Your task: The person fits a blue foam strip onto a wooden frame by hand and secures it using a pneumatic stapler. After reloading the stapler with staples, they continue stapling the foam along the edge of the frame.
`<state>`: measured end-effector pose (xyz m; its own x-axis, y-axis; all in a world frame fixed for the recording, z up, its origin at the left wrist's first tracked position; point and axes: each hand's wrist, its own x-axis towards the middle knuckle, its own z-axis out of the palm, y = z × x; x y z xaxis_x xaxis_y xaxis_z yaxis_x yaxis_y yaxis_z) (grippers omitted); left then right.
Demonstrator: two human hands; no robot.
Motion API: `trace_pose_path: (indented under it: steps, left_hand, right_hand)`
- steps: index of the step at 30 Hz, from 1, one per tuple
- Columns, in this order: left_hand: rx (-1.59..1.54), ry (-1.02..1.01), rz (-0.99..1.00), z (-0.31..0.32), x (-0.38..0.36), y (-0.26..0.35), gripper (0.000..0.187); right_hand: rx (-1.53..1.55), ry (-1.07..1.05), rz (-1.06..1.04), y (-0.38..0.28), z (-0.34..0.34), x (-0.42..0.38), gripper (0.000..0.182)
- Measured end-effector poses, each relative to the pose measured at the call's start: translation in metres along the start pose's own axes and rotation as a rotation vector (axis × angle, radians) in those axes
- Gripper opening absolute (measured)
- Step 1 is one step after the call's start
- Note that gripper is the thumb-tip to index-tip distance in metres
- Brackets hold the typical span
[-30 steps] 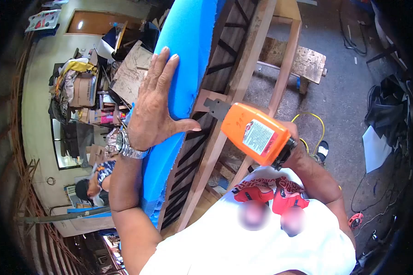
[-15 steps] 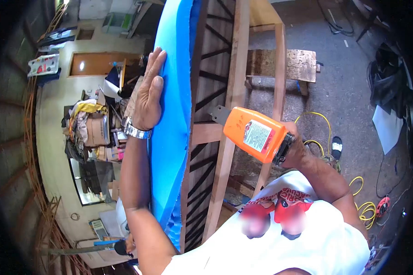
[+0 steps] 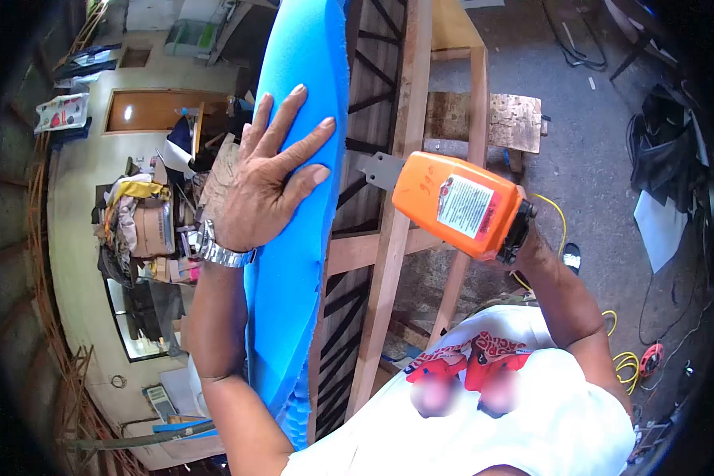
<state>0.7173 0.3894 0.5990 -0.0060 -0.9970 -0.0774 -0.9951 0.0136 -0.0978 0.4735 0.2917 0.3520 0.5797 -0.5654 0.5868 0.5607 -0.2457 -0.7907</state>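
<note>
A thick sheet of bright blue foam [image 3: 297,230] lies along the left edge of a long wooden frame [image 3: 397,182] crossed by dark webbing straps [image 3: 357,151]. The left hand [image 3: 266,178] — fingers spread, palm flat — presses against the foam near its upper part, a silver metal wristwatch [image 3: 218,252] on the wrist. The right hand [image 3: 531,242] grips the rear of an orange plastic power tool [image 3: 460,205], its grey metal nose [image 3: 382,168] touching the frame's right rail. Yellow cable [image 3: 623,361] coils on the concrete floor [image 3: 587,127].
</note>
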Motion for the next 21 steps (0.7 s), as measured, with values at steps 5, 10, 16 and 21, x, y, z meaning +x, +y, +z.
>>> trace_pose_path:
  steps: [5, 10, 16, 21]
  left_hand:
    - [0.074, 0.027, 0.000, 0.001, 0.006, 0.002, 0.056]
    - [0.082, 0.026, -0.058, -0.004, 0.010, 0.014, 0.061]
    - [0.049, 0.057, -0.052, -0.001, 0.014, 0.013, 0.056]
    - [-0.053, -0.008, -0.014, -0.008, 0.011, 0.003, 0.061]
  right_hand:
    - [0.061, -0.053, 0.008, 0.009, -0.006, 0.028, 0.054]
    - [0.048, -0.083, 0.013, 0.006, -0.007, 0.039, 0.056]
    - [0.244, -0.086, 0.198, 0.010, -0.001, 0.051, 0.049]
    - [0.102, -0.125, 0.138, 0.004, 0.001, 0.058, 0.041]
